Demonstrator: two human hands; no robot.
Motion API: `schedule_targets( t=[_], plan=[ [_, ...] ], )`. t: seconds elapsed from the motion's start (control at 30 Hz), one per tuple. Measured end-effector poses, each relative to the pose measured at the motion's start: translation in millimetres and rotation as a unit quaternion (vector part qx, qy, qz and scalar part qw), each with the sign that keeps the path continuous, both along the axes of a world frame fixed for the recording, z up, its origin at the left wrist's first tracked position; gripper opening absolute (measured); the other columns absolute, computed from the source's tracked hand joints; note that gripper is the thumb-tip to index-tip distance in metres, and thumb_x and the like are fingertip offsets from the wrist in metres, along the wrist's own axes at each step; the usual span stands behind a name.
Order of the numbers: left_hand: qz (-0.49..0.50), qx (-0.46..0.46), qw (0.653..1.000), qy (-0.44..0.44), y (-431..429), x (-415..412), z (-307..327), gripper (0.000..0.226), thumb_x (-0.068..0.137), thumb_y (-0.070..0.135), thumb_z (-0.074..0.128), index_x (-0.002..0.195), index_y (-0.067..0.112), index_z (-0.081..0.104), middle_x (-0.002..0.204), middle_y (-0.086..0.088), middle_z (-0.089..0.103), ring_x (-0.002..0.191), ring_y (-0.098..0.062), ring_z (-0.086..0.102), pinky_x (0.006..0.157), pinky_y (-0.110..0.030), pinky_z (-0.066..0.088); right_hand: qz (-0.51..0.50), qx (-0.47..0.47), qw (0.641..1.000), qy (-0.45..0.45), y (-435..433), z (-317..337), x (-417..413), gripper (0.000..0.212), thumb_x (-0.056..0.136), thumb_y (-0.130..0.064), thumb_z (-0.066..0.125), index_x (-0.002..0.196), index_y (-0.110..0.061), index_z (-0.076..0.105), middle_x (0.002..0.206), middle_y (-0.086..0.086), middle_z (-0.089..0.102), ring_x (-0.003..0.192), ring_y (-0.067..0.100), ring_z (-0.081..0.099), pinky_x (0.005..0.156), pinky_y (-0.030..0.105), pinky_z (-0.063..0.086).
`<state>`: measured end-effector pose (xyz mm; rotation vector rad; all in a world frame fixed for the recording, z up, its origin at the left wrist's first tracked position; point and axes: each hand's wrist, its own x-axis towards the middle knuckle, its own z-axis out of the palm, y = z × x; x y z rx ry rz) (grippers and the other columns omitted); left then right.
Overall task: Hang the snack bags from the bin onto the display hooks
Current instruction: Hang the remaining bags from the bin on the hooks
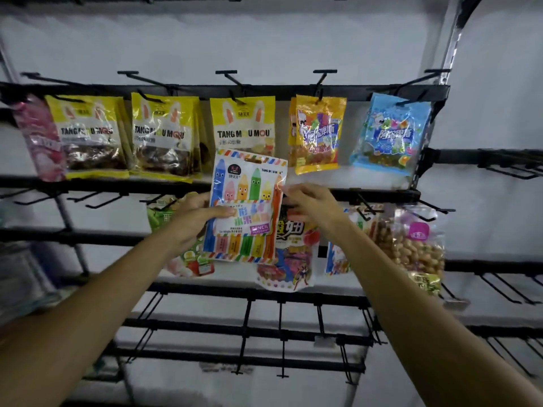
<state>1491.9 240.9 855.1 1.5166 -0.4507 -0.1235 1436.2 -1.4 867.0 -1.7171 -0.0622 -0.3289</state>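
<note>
Left hand grips the pencil candy bag by its left edge, right hand pinches the right edge, just below a yellow gummy bag.

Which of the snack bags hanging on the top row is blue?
The blue gummy bag at the right end of that row. The other bags there are yellow, except a pink bag at the left end.

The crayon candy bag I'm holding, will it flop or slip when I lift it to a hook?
Probably floppy: the crayon candy bag looks like thin crinkled film. Its glossy face may slip in a light pinch. Likely light: the left hand and right hand hold it just by its edges.
</note>
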Motion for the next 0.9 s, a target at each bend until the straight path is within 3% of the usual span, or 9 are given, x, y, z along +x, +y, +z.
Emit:
schedule_targets(
  t=[0.1,0.23,0.3,0.4,0.53,0.73,0.9],
  plan=[
    [-0.007,0.0,1.0,0.011,2,-15,-8,0.024,0.081,-0.001,0.067,0.103,0.009,0.067,0.1,-0.004,0.075,0.091,-0.021,0.072,0.075,-0.033,0.061,0.004,0.007,0.999,-0.034,17,-11,-10,0.025,0.092,-0.029,0.069,0.108,-0.01,0.071,0.104,0.004,0.075,0.096,0.02,0.072,0.088,0.033,0.058],
    [-0.016,-0.005,1.0,0.02,4,-27,-14,0.026,0.083,-0.003,0.066,0.108,0.003,0.064,0.107,-0.013,0.072,0.095,-0.026,0.071,0.076,-0.036,0.061,-0.025,-0.025,0.996,-0.081,34,-18,-24,0.015,0.093,-0.028,0.068,0.098,-0.014,0.072,0.088,0.001,0.075,0.085,0.022,0.072,0.077,0.037,0.059],
    [-0.027,-0.003,0.999,0.025,2,-30,-19,0.023,0.083,-0.002,0.066,0.105,0.005,0.065,0.108,-0.014,0.072,0.096,-0.027,0.07,0.08,-0.039,0.06,-0.04,-0.012,0.996,-0.085,36,-21,-31,0.022,0.094,-0.027,0.067,0.105,-0.008,0.071,0.08,-0.008,0.074,0.075,0.008,0.07,0.071,0.027,0.055],
    [-0.053,0.027,0.998,0.038,-9,-39,-31,0.021,0.081,0.003,0.07,0.102,0.006,0.065,0.102,-0.011,0.074,0.094,-0.027,0.071,0.082,-0.044,0.059,-0.074,0.026,0.995,-0.061,33,-25,-43,0.026,0.094,-0.032,0.066,0.11,-0.013,0.07,0.088,-0.006,0.075,0.078,0.008,0.071,0.072,0.03,0.057],
    [-0.101,0.053,0.992,0.054,-32,-54,-64,0.018,0.082,0.005,0.071,0.098,0.01,0.065,0.091,0.001,0.076,0.084,-0.017,0.073,0.068,-0.032,0.058,-0.124,0.023,0.991,-0.038,21,-33,-63,0.022,0.091,-0.031,0.07,0.097,-0.01,0.071,0.098,0.017,0.074,0.089,0.028,0.073,0.085,0.054,0.058],
    [-0.171,0.041,0.983,0.055,-62,-68,-94,0.019,0.084,0.01,0.071,0.102,0.013,0.07,0.096,0.004,0.076,0.087,-0.012,0.072,0.068,-0.022,0.056,-0.159,0.056,0.986,-0.001,-6,-56,-106,0.019,0.094,-0.021,0.065,0.103,-0.005,0.066,0.095,0.011,0.076,0.086,0.027,0.075,0.076,0.04,0.062],
    [-0.199,0.063,0.976,0.055,-93,-79,-118,0.022,0.083,0.018,0.074,0.105,0.016,0.072,0.104,-0.002,0.075,0.098,-0.023,0.07,0.087,-0.045,0.056,-0.195,0.085,0.977,0.018,-28,-77,-134,0.017,0.094,-0.02,0.065,0.105,-0.007,0.066,0.094,0.008,0.077,0.086,0.025,0.075,0.074,0.039,0.061]
  ],
)
